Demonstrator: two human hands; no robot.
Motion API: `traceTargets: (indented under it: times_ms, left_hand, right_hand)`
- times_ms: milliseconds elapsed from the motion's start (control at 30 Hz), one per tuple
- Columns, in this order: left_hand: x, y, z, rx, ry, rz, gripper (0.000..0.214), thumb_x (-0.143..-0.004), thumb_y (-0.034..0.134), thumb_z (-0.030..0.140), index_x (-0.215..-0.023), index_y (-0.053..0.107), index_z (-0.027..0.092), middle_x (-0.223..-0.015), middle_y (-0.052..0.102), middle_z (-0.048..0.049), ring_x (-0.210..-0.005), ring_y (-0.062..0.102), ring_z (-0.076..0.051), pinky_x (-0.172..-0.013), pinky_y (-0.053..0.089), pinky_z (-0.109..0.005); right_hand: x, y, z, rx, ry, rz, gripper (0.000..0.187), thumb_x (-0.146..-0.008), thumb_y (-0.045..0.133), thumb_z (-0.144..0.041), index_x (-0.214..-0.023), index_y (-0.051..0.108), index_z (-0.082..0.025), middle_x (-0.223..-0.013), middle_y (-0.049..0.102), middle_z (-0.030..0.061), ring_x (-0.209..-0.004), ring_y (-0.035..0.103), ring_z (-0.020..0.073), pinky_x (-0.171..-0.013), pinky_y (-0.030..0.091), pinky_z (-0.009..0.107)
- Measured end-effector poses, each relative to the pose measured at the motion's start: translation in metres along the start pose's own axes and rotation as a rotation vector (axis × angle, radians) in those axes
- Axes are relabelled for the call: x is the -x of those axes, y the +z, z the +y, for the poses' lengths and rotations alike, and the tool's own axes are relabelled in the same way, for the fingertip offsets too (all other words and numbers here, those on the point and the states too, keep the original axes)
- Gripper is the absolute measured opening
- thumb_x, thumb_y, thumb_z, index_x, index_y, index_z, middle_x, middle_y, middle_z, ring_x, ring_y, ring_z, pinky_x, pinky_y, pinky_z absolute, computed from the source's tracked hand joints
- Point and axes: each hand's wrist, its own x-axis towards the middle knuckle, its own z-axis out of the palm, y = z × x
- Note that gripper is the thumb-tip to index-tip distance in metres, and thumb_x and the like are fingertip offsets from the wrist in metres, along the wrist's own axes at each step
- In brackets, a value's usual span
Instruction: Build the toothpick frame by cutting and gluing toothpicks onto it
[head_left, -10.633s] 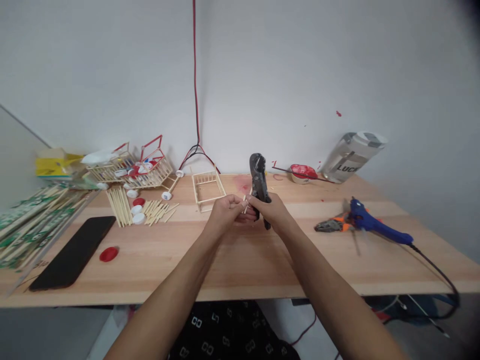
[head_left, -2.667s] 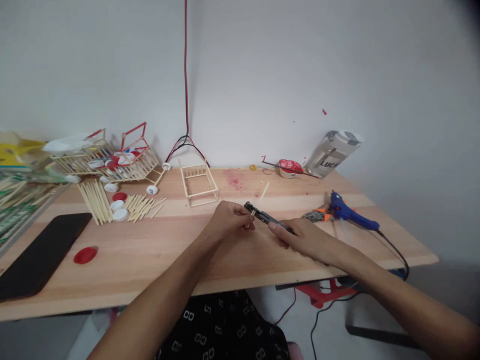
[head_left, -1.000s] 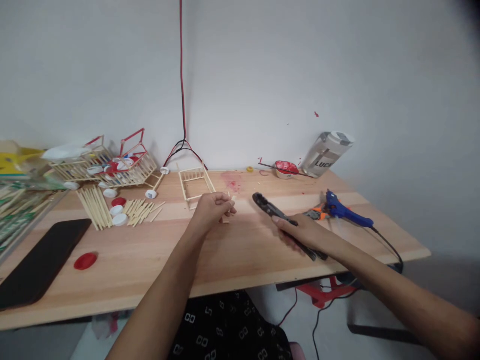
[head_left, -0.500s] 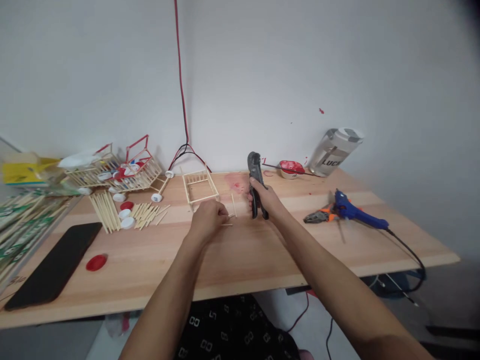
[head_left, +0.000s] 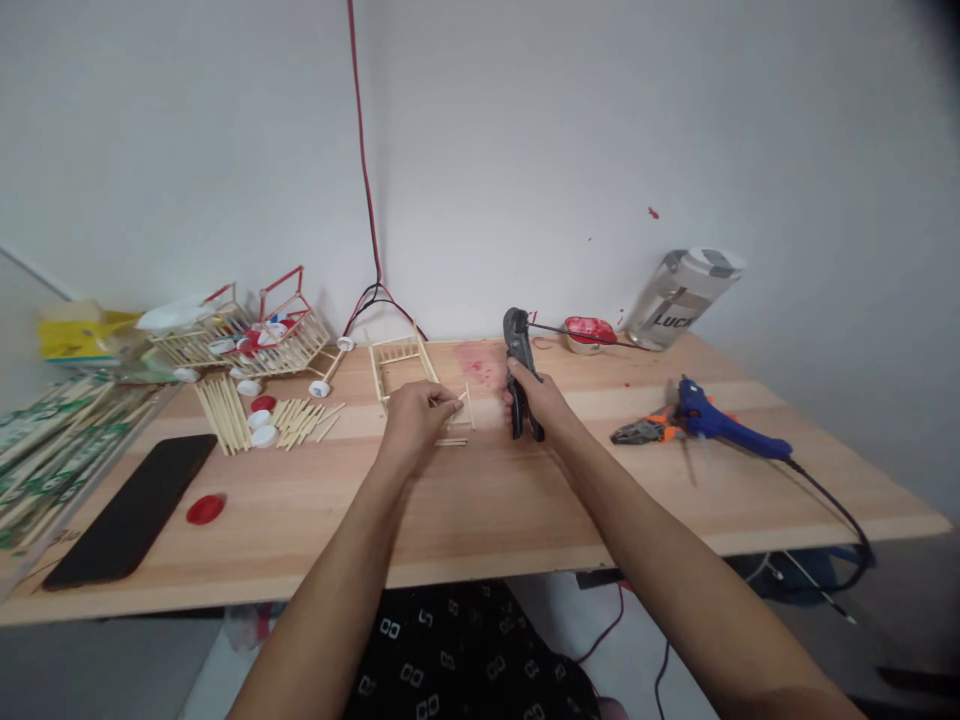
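My left hand (head_left: 414, 418) is closed in a pinch on a short wooden stick (head_left: 462, 397), low over the table. Several more sticks (head_left: 452, 442) lie beside and under its fingers. Just behind it rests a small frame of glued sticks (head_left: 405, 383), partly covered by the hand. My right hand (head_left: 538, 398) grips the handles of a black and grey hand cutter (head_left: 519, 345), its head pointing up and away from me. The cutter's jaws are too small to make out.
Two stick-built carts (head_left: 281, 350) stand at the back left, near stick piles (head_left: 300, 422), bottle caps (head_left: 264, 436) and a black phone (head_left: 135, 510). On the right are pliers (head_left: 637, 431), a blue glue gun (head_left: 727, 425), a red-stained cup (head_left: 590, 335) and a clear jar (head_left: 679, 300).
My left hand has lifted slightly and its fingertips now show a stick between them. My right hand keeps the cutter in nearly the same place. The whole view has shifted a little.
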Motion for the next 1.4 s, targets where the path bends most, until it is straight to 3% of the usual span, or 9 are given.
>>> traceTargets:
  times_ms: [100, 300, 567, 833, 1033, 1133, 1233, 1300, 1400]
  left_hand:
    - [0.001, 0.006, 0.008, -0.061, 0.004, -0.003, 0.016, -0.08, 0.064, 0.026, -0.073, 0.072, 0.014, -0.071, 0.07, -0.0044, -0.068, 0.06, -0.015, -0.062, 0.037, -0.023]
    - [-0.001, 0.018, 0.026, -0.48, -0.001, -0.168, 0.017, -0.082, 0.062, 0.027, -0.078, 0.071, 0.013, -0.085, 0.071, -0.0126, -0.083, 0.063, -0.021, -0.07, 0.04, -0.027]
    - [-0.014, 0.03, 0.035, -0.561, -0.01, -0.242, 0.018, -0.078, 0.063, 0.02, -0.093, 0.069, 0.011, -0.098, 0.069, -0.0177, -0.096, 0.065, -0.026, -0.077, 0.046, -0.029]
    - [-0.008, 0.032, 0.052, -0.578, -0.018, -0.243, 0.03, -0.082, 0.045, 0.006, -0.103, 0.067, 0.007, -0.107, 0.067, -0.0226, -0.1, 0.064, -0.029, -0.081, 0.048, -0.033]
    - [-0.002, 0.04, 0.044, -0.481, -0.013, -0.205, 0.032, -0.082, 0.042, 0.003, -0.1, 0.068, 0.008, -0.106, 0.067, -0.0224, -0.102, 0.063, -0.028, -0.083, 0.047, -0.033]
    - [-0.005, 0.036, 0.039, -0.39, -0.02, -0.182, 0.024, -0.077, 0.049, 0.004, -0.088, 0.069, 0.009, -0.096, 0.069, -0.0197, -0.098, 0.063, -0.027, -0.08, 0.046, -0.031]
    - [-0.012, 0.023, 0.037, -0.251, -0.049, -0.197, 0.012, -0.076, 0.057, 0.012, -0.068, 0.066, 0.01, -0.069, 0.066, -0.0107, -0.075, 0.064, -0.021, -0.066, 0.044, -0.026]
    - [-0.015, 0.013, 0.036, -0.144, -0.061, -0.23, 0.019, -0.08, 0.058, 0.023, -0.067, 0.064, 0.011, -0.057, 0.059, -0.0034, -0.058, 0.058, -0.014, -0.055, 0.041, -0.023]
    - [-0.015, 0.004, 0.032, 0.252, -0.114, -0.281, 0.023, -0.081, 0.059, 0.032, -0.07, 0.06, 0.012, -0.051, 0.05, 0.0028, -0.044, 0.045, -0.007, -0.045, 0.033, -0.019]
  right_hand:
    - [0.001, 0.0, -0.001, 0.001, -0.011, -0.005, 0.04, -0.083, 0.058, -0.054, -0.067, 0.053, -0.018, -0.048, 0.05, -0.0038, -0.037, 0.048, 0.0092, -0.036, 0.043, 0.021]
    - [0.004, 0.001, -0.005, 0.011, -0.035, -0.001, 0.042, -0.082, 0.059, -0.056, -0.066, 0.052, -0.018, -0.048, 0.05, -0.0038, -0.038, 0.048, 0.0093, -0.037, 0.044, 0.021]
    - [0.001, -0.001, -0.002, 0.017, -0.064, 0.036, 0.039, -0.081, 0.061, -0.053, -0.067, 0.055, -0.017, -0.048, 0.05, -0.0039, -0.037, 0.049, 0.0093, -0.036, 0.045, 0.022]
    - [0.002, -0.004, -0.005, -0.004, -0.083, 0.045, 0.041, -0.081, 0.06, -0.056, -0.068, 0.055, -0.017, -0.049, 0.05, -0.0039, -0.037, 0.049, 0.0093, -0.035, 0.045, 0.022]
    - [0.0, -0.009, -0.005, -0.036, -0.114, 0.061, 0.042, -0.079, 0.062, -0.057, -0.067, 0.055, -0.017, -0.049, 0.049, -0.0038, -0.038, 0.049, 0.0093, -0.036, 0.045, 0.022]
    - [-0.003, -0.013, -0.006, -0.055, -0.132, 0.083, 0.044, -0.076, 0.064, -0.059, -0.068, 0.055, -0.017, -0.049, 0.05, -0.0041, -0.038, 0.048, 0.0096, -0.035, 0.046, 0.023]
    - [-0.006, -0.015, -0.007, -0.063, -0.164, 0.119, 0.044, -0.071, 0.068, -0.059, -0.07, 0.056, -0.017, -0.05, 0.05, -0.0044, -0.04, 0.049, 0.0095, -0.037, 0.047, 0.023]
    - [-0.006, -0.015, -0.007, -0.058, -0.193, 0.132, 0.042, -0.069, 0.071, -0.057, -0.071, 0.058, -0.017, -0.052, 0.051, -0.0043, -0.042, 0.049, 0.0093, -0.039, 0.047, 0.023]
    - [-0.003, -0.011, -0.006, -0.031, -0.243, 0.093, 0.041, -0.068, 0.073, -0.055, -0.076, 0.062, -0.016, -0.056, 0.054, -0.0032, -0.047, 0.052, 0.0105, -0.044, 0.048, 0.023]
